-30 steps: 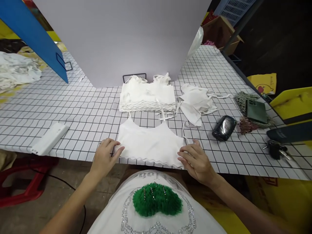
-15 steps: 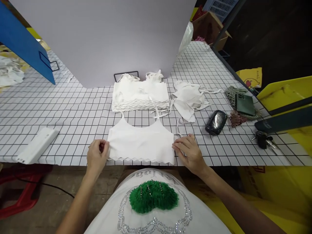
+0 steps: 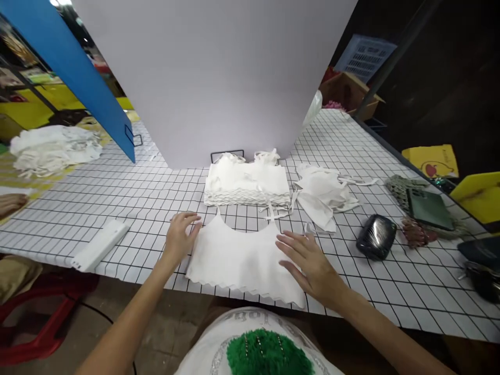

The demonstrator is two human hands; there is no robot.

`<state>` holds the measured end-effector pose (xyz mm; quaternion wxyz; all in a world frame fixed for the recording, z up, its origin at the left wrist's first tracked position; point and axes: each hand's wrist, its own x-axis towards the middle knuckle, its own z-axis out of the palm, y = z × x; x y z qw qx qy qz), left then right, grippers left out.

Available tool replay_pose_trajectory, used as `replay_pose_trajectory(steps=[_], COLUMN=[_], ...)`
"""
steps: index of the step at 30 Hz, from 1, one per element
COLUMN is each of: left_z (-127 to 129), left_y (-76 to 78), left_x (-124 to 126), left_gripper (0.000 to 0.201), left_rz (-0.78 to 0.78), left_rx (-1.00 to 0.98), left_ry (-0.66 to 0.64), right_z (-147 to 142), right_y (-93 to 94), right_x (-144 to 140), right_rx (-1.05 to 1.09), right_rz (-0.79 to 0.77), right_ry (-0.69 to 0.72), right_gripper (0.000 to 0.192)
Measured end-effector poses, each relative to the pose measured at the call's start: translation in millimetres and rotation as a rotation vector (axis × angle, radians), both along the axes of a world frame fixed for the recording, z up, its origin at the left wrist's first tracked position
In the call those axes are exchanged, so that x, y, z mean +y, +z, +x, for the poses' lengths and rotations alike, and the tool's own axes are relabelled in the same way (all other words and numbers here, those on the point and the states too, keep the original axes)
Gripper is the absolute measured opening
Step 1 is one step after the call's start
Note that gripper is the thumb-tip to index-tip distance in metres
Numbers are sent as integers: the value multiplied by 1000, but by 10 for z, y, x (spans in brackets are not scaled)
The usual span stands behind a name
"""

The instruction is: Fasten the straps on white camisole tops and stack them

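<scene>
A white strappy crop top [image 3: 246,260] with a wavy hem lies flat at the table's front edge. At its upper left side is my left hand [image 3: 180,239], thumb and fingers apart, with the fingertips by the fabric edge. My right hand [image 3: 308,263] is spread open, its fingers over the top's right side. Just beyond lies a neat stack of white tops [image 3: 248,185] with wavy edges and bunched straps. To the right of that stack is a loose heap of white garments [image 3: 326,192] with trailing straps.
A tall grey-white panel [image 3: 234,78] stands behind the stack, and a blue panel [image 3: 86,83] at left. A white bar-shaped object [image 3: 101,245] lies left. At right are a black shiny packet [image 3: 377,237] and a green phone [image 3: 429,208]. Another person's hand [image 3: 11,203] shows far left.
The view has shifted, so the table appears lower and farther right. Both hands have moved up the top's sides from its lower edges, and the right fingers have spread from a pinch.
</scene>
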<state>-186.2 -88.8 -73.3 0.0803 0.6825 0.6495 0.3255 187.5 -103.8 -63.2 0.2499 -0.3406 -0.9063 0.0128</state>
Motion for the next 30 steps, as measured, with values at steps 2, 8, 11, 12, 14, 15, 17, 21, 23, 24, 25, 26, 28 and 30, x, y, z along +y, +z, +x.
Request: replay_pose_trajectory(steps=[2,8,11,12,14,15,17,21,23,24,25,26,28,30], left_z=[43,340,405,411,410,406,400,400,402,403,403,403,402,400], left_y=[62,-149,-275,-301,-335,-347,-363,-385,-393,-396,-399,-402,-406,-409], left_x=[352,874,895,891,878,871,859,845,841,838,834,830,821,813], left_gripper=[20,17,19,19,19,18,16,17,18,17,17,16,16,16], left_rz=[-156,-259,-249,-245,-230,-219,-197,-160,-145,-139,-134,-130,-125,-125], left_rx=[-139,-181,-185,-189,-192,-192,-190,-185,-185,-187,-190,-193,-203,-215], left_ry=[64,158,192,197,206,209,211,204,200,197,193,188,181,179], right_z=[-256,-1229,-1611,-1714,-1884,-1953,-2059,-2174,-2199,-2207,-2213,-2220,-2239,-2264], right_y=[112,207,144,120,77,62,44,30,17,9,0,-8,-20,-22], right_x=[326,1076,1246,1285,1352,1382,1438,1498,1499,1497,1495,1494,1498,1502], right_rx=[102,-33,-258,-294,-319,-330,-342,-323,-303,-291,-279,-266,-241,-211], right_rz=[-1,-186,-264,-273,-272,-267,-255,-251,-261,-268,-276,-287,-309,-327], right_ry=[11,-56,-117,-122,-124,-127,-136,-161,-172,-178,-185,-193,-208,-215], right_gripper=[25,25,30,30,29,27,26,27,28,29,30,32,32,26])
